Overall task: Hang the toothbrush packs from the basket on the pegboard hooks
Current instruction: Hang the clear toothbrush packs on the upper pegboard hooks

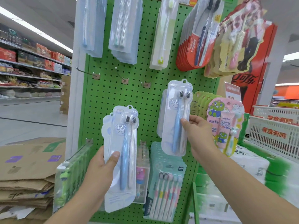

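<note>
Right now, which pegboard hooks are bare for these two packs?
Free: three empty hooks mid-board, below the top row's clear packs and above the pack in the left hand. The right hand holds its pack just right of them. Crowded: Colgate packs upper right, green cartoon packs right, bottom row.

The left hand (103, 165) held a pack (120, 156) before the pegboard (103, 97), below three bare hooks (120, 75). Right of it, higher, the right hand (196, 126) held another pack (177, 117), possibly two stacked.
</note>
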